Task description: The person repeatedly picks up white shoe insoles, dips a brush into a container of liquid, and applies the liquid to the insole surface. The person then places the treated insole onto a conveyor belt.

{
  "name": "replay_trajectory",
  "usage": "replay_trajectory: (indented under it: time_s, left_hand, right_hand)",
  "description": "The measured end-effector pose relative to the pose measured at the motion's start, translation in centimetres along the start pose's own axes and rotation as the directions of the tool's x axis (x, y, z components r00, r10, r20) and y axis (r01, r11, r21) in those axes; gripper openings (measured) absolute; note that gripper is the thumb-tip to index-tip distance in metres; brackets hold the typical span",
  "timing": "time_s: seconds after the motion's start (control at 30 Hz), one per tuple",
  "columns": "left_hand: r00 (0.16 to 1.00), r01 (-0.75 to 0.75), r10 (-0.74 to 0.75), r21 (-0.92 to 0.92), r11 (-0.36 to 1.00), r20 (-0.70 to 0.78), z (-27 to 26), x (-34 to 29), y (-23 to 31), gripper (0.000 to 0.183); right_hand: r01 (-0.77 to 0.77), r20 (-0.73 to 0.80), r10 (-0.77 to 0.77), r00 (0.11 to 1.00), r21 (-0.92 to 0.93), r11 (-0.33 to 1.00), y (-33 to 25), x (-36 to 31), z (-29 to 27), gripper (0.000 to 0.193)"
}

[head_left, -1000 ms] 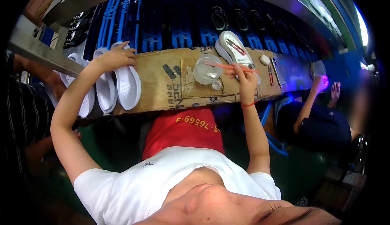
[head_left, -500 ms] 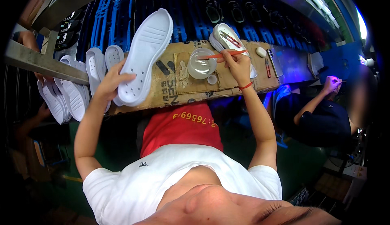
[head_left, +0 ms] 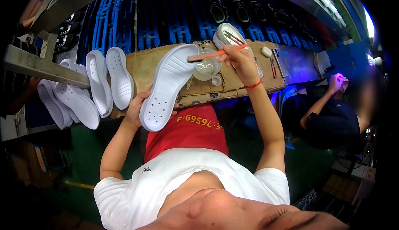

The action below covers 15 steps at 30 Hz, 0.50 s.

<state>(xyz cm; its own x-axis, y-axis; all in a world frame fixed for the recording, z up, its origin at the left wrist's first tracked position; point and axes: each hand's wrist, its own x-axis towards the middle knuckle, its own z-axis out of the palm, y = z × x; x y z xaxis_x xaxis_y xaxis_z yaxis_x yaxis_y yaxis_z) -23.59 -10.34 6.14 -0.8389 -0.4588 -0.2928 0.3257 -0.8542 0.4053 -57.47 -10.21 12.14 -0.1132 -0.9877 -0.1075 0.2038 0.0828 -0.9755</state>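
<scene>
My left hand (head_left: 135,108) grips a white shoe sole (head_left: 168,78) by its lower end and holds it tilted, its ribbed and holed face up, over the near edge of the cardboard. In my right hand (head_left: 241,61) is a brush with an orange handle (head_left: 216,54), pinched between the fingers. The brush's bristle end (head_left: 193,58) lies at the sole's upper right rim, seemingly touching it. Beneath the brush stands a clear bowl (head_left: 206,67) of whitish liquid, partly hidden by the sole and brush. A small white cap (head_left: 216,80) sits beside the bowl.
More white soles (head_left: 119,78) stand in a row at the left, near a metal bar (head_left: 45,66). Behind the bowl, another sole (head_left: 228,34) holds snips. A white oval thing (head_left: 266,51), red-handled cutters (head_left: 273,67) and a phone (head_left: 281,63) lie right. Someone works farther right (head_left: 324,113).
My left hand has brought the sole down and to the right, toward the bowl. The brush has moved from the bowl to the sole's upper rim.
</scene>
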Motion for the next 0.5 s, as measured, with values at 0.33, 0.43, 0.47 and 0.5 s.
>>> replay_trajectory:
  time_s: [0.33,0.43,0.47,0.5]
  left_hand:
    - [0.981,0.191,-0.192,-0.080,0.978,-0.005,0.7,1.4,0.4,0.069]
    - [0.985,0.168,-0.165,-0.075,0.983,0.045,0.8,1.8,0.2,0.069]
    - [0.988,0.147,-0.143,-0.065,0.987,0.055,0.7,1.7,0.1,0.070]
    - [0.992,0.113,-0.108,-0.074,0.991,0.068,0.6,1.6,0.0,0.070]
  right_hand:
    - [0.856,0.812,-0.322,0.486,-0.368,0.363,-3.9,2.9,7.1,0.010]
    - [0.788,0.744,-0.296,0.599,-0.482,0.384,-5.6,4.4,5.1,0.011]
    - [0.741,0.692,-0.291,0.661,-0.538,0.403,-6.1,5.1,3.6,0.012]
    - [0.708,0.627,-0.328,0.706,-0.612,0.353,-6.4,5.4,1.6,0.013]
